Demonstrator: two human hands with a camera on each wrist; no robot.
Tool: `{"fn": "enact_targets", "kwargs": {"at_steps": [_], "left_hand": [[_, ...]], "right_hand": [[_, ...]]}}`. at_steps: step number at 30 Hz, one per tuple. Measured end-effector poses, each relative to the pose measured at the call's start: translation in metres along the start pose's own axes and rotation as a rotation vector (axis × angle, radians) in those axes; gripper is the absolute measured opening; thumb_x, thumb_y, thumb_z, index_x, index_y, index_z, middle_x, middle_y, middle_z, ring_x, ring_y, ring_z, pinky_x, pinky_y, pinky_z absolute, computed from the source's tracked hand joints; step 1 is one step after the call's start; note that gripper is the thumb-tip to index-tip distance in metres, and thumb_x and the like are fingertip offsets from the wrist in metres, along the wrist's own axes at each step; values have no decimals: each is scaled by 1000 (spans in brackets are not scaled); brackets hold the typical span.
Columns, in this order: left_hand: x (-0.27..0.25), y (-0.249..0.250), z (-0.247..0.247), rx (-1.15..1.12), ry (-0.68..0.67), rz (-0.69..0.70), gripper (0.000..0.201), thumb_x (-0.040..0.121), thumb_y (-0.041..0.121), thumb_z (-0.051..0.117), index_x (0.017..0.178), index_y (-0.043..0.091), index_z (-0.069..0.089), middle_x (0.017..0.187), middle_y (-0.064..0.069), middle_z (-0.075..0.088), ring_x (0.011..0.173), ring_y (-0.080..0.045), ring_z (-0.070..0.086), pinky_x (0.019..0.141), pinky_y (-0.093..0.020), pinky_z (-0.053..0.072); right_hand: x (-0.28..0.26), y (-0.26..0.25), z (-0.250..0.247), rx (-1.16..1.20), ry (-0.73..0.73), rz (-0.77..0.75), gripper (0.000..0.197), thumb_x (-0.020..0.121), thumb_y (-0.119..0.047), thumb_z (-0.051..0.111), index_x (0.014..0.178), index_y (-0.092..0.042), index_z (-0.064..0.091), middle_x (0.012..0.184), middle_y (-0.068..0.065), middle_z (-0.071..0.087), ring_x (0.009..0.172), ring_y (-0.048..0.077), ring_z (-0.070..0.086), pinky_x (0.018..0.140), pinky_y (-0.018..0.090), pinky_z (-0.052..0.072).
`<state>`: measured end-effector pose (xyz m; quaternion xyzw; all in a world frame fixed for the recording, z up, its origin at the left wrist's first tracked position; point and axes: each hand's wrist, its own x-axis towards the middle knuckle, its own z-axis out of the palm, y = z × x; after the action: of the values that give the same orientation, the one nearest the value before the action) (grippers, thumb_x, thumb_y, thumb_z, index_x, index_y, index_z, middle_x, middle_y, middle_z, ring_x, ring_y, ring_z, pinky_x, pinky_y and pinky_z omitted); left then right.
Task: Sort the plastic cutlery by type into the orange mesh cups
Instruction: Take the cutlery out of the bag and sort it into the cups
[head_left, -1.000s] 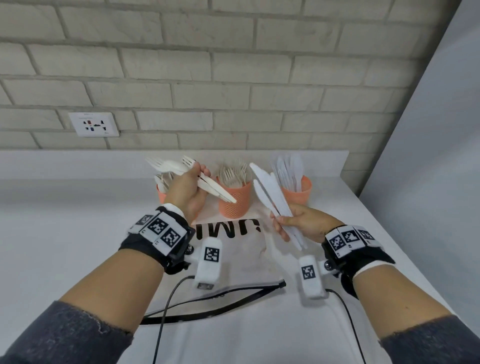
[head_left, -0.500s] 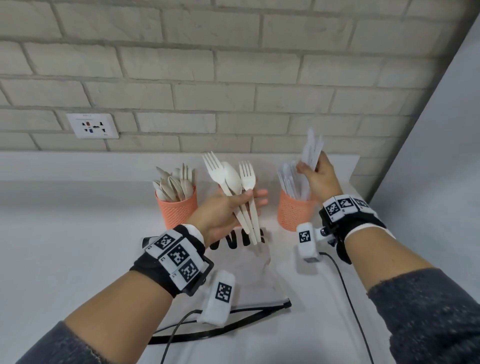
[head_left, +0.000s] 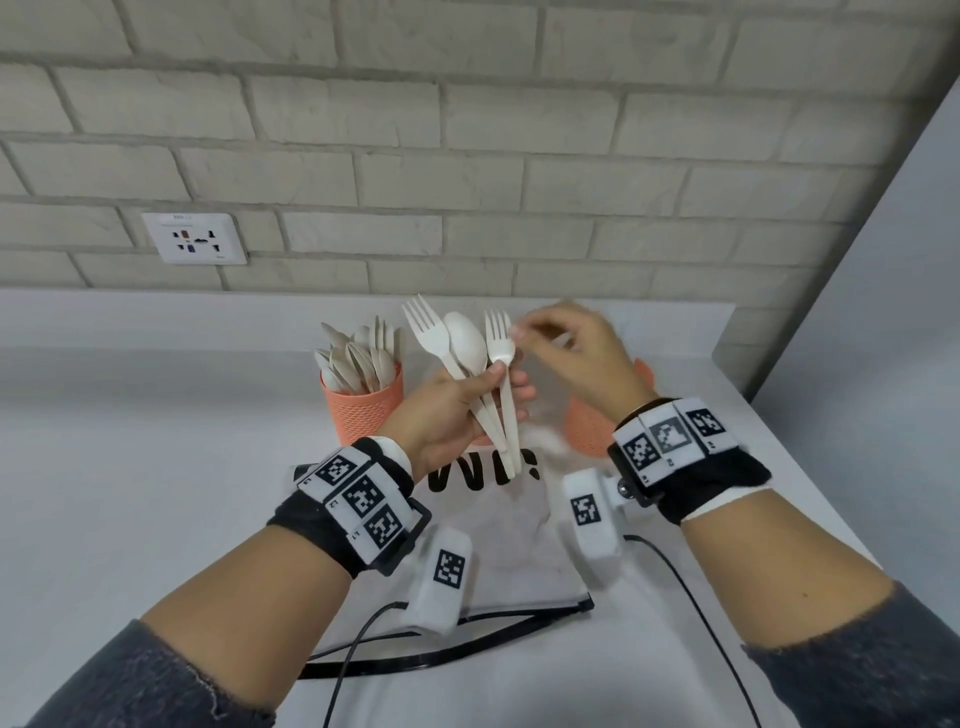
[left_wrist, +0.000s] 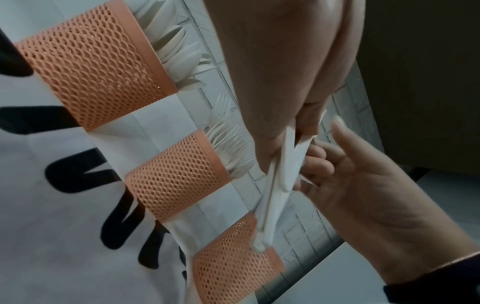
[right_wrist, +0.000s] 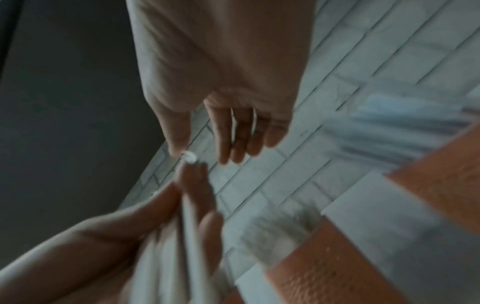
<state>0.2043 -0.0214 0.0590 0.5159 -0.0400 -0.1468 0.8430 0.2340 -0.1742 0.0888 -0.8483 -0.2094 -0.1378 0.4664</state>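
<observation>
Head view, centre of frame: left hand (head_left: 447, 410) grips a fan of three white plastic pieces by their handles, thumb curled across the front: a fork (head_left: 428, 332) on the left, a spoon (head_left: 467, 345) in the middle, a second fork (head_left: 501, 345) on the right; heads stand above the fist, handle ends hang below it over the black lettering of a white bag (head_left: 519, 535). Right hand (head_left: 576, 353), blurred, upper right of centre: fingertips touch the tines of the right-hand fork; whether thumb and forefinger pinch it cannot be told from this view. Right wrist view, motion-smeared: thumb and forefinger tips nearly meet at a small white fork tip, remaining fingers loosely straight; grip still uncertain. Left of the held fan: orange mesh cup (head_left: 363, 408) filled with spoons (head_left: 358, 353), bowls up. Middle cup is hidden behind the left hand in the head view. Right cup (head_left: 589, 423), partly hidden behind the right wrist. Left wrist view, left half of frame: three orange mesh cups in a row, the held handles crossing in front of the lowest one (left_wrist: 233, 265). Upper left of head view: wall socket (head_left: 200, 239) on a pale brick wall (head_left: 467, 156). Cups and bag rest on a white counter (head_left: 130, 467).
</observation>
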Motion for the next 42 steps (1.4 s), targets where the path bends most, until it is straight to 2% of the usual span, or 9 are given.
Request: {"fn": "enact_targets", "kwargs": {"at_steps": [5,9,15,18,24,32,36,38,42], "left_hand": [[-11,5,-3,68,15,25,23,98,10,39,98,7,62,93,-8,69,88,-21,68,84,-42,53],[-21,8,-5,286,176,74,21,100,14,39,87,11,55,79,-8,61,63,-17,59,63,-30,53],[-32,9,-2,724,242,298,26,92,-1,41,115,12,45,70,-3,50,55,-12,44,50,-27,41],[-36,18,-14,721,204,251,29,88,11,59,113,10,46,84,-5,55,62,-12,50,52,-24,46],[-37,34,-26,457,82,158,16,92,28,54,93,12,55,70,3,50,57,-8,49,53,-24,48],[-27,41,-60,159,220,94,23,100,26,37,95,6,46,74,-6,52,61,-16,54,62,-30,55],[-22,42,-54,174,167,88,26,100,24,35,83,9,48,68,-5,53,55,-14,56,67,-31,53],[-20,41,-53,181,147,88,28,101,23,34,82,10,49,68,-5,52,53,-13,56,65,-30,53],[-20,40,-59,188,144,73,27,101,22,34,84,8,49,69,-5,52,53,-13,56,66,-28,54]], "right_hand": [[2,-21,15,249,109,195,22,98,-18,39,97,2,50,82,10,61,69,19,61,73,43,54],[3,-48,20,381,186,121,13,97,-25,44,101,-12,43,72,-2,54,50,7,50,49,29,44],[-1,-68,67,173,6,175,47,73,-25,77,109,-11,50,78,-9,51,70,7,51,63,19,45],[8,-69,65,244,-4,226,20,88,-17,59,106,-10,55,86,0,60,82,16,62,73,31,53],[22,-80,46,514,-109,144,10,98,-15,42,97,-8,50,69,3,54,55,10,56,55,21,53],[60,-25,21,411,338,-33,20,92,-13,42,100,-31,46,70,-6,41,59,4,39,61,20,39],[60,-4,43,466,261,99,4,94,-30,46,97,-31,47,59,-10,38,54,5,37,62,23,37],[61,5,50,443,178,175,22,89,-48,44,95,-27,48,52,-12,39,52,7,39,66,26,38],[60,16,52,365,103,225,24,98,-31,37,81,-23,51,58,0,46,59,14,49,69,26,42]]}}
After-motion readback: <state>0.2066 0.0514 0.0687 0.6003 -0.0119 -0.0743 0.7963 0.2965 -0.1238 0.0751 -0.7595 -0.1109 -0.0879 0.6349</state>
